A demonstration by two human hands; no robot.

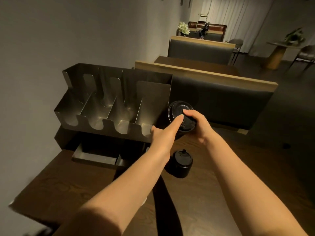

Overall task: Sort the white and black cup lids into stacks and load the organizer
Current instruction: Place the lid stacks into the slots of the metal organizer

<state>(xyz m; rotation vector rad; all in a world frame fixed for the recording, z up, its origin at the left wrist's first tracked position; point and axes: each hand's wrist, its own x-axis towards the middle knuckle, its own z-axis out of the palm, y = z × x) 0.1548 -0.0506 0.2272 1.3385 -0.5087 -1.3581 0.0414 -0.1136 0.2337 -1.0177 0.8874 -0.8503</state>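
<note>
Nearest to us, 2 bare forearms reach out over the dark wooden table (81, 176). Between them a short stack of black lids (181, 165) stands upright on the table, its axis vertical, untouched.

Further out, we hold a taller stack of black lids (181, 118) just beside the right end of the metal organizer (105, 106). Our right hand (197, 124) curls round the stack from the right, thumb on the top lid. Our left hand (167, 132) lies against its left side with fingers (177, 120) stretched straight along it; whether any wrap behind, we cannot tell. The stack's long axis runs up and tips slightly toward us, so the top lid's face shows. Whether it touches the table is hidden.

Our judgement: thin plastic lids are light, a little flexible and slick, and a nested stack can shear apart. It is best taken round the sides with both hands, pressing inward, not lifted by the top lid alone.

Beyond, the organizer shows 4 open compartments with scooped fronts, all bare, and a shallow tray (97, 155) below. No white lids are in view. Farther still stand padded benches (219, 99).
</note>
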